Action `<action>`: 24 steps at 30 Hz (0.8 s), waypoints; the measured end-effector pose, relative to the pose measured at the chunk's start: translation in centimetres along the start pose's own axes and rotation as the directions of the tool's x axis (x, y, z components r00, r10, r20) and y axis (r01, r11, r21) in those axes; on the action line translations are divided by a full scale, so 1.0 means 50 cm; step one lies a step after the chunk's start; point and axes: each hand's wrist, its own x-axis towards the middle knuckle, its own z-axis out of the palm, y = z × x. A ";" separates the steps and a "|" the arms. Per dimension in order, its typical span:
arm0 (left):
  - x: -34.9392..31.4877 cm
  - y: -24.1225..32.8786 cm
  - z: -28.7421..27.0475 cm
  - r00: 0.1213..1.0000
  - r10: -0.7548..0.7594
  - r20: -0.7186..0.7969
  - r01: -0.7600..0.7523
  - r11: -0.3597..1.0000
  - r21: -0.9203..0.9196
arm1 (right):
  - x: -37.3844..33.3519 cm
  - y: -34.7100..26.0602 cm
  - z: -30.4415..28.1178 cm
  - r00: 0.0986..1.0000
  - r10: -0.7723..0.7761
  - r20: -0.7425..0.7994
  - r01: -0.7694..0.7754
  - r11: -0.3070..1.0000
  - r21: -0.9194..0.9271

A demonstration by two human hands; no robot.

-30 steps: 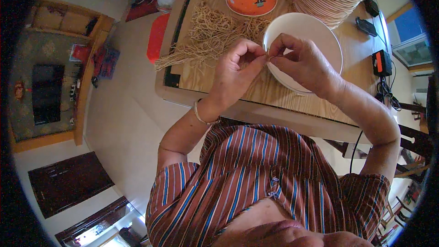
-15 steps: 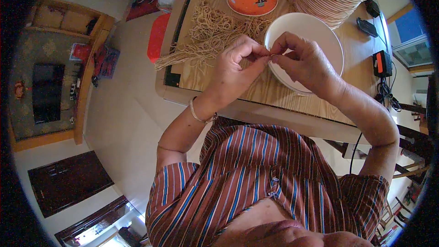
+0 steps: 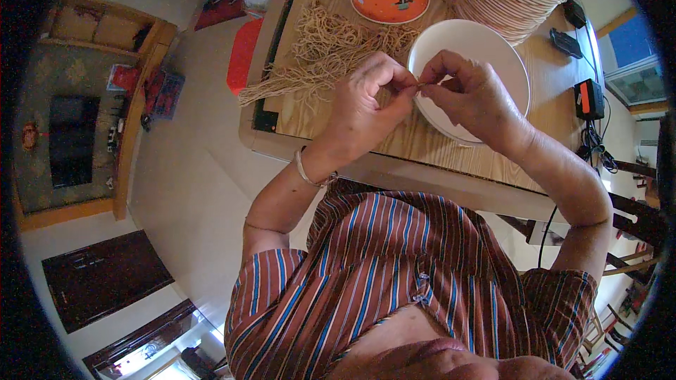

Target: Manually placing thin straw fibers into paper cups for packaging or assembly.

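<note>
Two hands observed: the left hand (image 3: pixel 370 102) and the right hand (image 3: pixel 479 102) meet at the fingertips over the left rim of a white tub (image 3: pixel 468 36). Both are pinched narrow; anything between the fingertips is too small to identify. The tub stands by the near edge of the tabletop (image 3: pixel 546 102). Tangled beige strings (image 3: pixel 327 42) lie along the left edge, loose ends toward the near-left corner.

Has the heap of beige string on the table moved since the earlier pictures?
No. The heap of beige string keeps its place relative to the black corner patch of the table; no shift in any direction shows.
</note>
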 end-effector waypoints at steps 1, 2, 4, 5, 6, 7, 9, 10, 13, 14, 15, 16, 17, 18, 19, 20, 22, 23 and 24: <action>0.000 -0.002 0.002 1.000 0.001 0.002 -0.001 1.000 -0.001 | 0.000 0.003 -0.001 1.000 0.008 0.016 -0.009 1.000 0.028; -0.001 -0.006 0.004 1.000 -0.030 0.001 0.030 0.999 -0.035 | 0.000 0.003 -0.002 1.000 0.008 0.016 -0.009 1.000 0.029; -0.005 -0.015 0.008 0.998 -0.060 0.005 0.060 0.996 -0.068 | -0.001 -0.002 -0.005 0.999 0.032 0.036 -0.034 0.999 0.042; -0.012 -0.023 0.008 0.994 -0.112 0.019 0.113 0.986 -0.118 | 0.001 -0.010 -0.004 0.999 0.032 0.038 -0.034 0.999 0.040; -0.015 -0.027 0.007 0.986 -0.162 0.036 0.166 0.972 -0.168 | 0.003 -0.020 -0.004 0.993 0.095 0.072 -0.099 0.994 0.051; -0.018 -0.027 0.005 0.986 -0.163 0.033 0.166 0.972 -0.168 | 0.005 -0.025 -0.003 0.982 0.157 0.107 -0.164 0.985 0.060; -0.017 -0.024 0.009 0.973 -0.222 0.067 0.231 0.921 -0.312 | 0.005 -0.009 0.000 0.994 0.089 0.068 -0.093 0.994 0.055; -0.017 -0.025 0.010 0.973 -0.221 0.068 0.232 0.922 -0.311 | 0.006 0.000 0.003 0.999 0.020 0.032 -0.021 0.999 0.046; -0.018 -0.034 0.014 0.974 -0.220 0.061 0.227 0.904 -0.362 | 0.010 0.014 0.010 0.985 -0.159 -0.064 0.162 0.986 0.039; -0.019 -0.037 0.014 0.978 -0.198 0.066 0.209 0.917 -0.341 | 0.010 0.018 0.013 0.985 -0.159 -0.065 0.162 0.986 0.038; -0.018 -0.039 0.013 0.982 -0.176 0.071 0.189 0.928 -0.321 | 0.010 0.022 0.015 0.973 -0.214 -0.089 0.216 0.976 0.016; -0.015 -0.037 0.010 0.982 -0.174 0.071 0.188 0.928 -0.321 | 0.009 0.023 0.016 0.957 -0.268 -0.111 0.269 0.963 -0.008; -0.012 -0.034 0.005 0.981 -0.172 0.090 0.190 0.944 -0.270 | 0.008 0.018 0.014 0.957 -0.269 -0.109 0.270 0.963 -0.008; -0.011 -0.032 0.001 0.979 -0.170 0.109 0.190 0.957 -0.217 | 0.004 0.009 0.011 0.956 -0.279 -0.087 0.272 0.958 -0.088; -0.012 -0.034 0.001 0.980 -0.171 0.106 0.190 0.957 -0.217 | 0.001 0.003 0.010 0.956 -0.287 -0.064 0.274 0.947 -0.166; -0.011 -0.035 0.003 0.979 -0.174 0.107 0.195 0.953 -0.234 | -0.002 0.001 0.012 0.955 -0.289 -0.065 0.275 0.946 -0.169; -0.008 -0.034 0.004 0.979 -0.173 0.107 0.196 0.948 -0.252 | -0.005 -0.004 0.014 0.916 -0.385 -0.113 0.352 0.906 -0.235; -0.008 -0.032 0.002 0.976 -0.184 0.117 0.209 0.945 -0.251 | -0.004 -0.003 0.013 0.916 -0.386 -0.112 0.353 0.906 -0.235; -0.009 -0.030 0.001 0.972 -0.195 0.128 0.222 0.942 -0.250 | -0.002 0.000 0.010 0.907 -0.412 -0.085 0.377 0.886 -0.271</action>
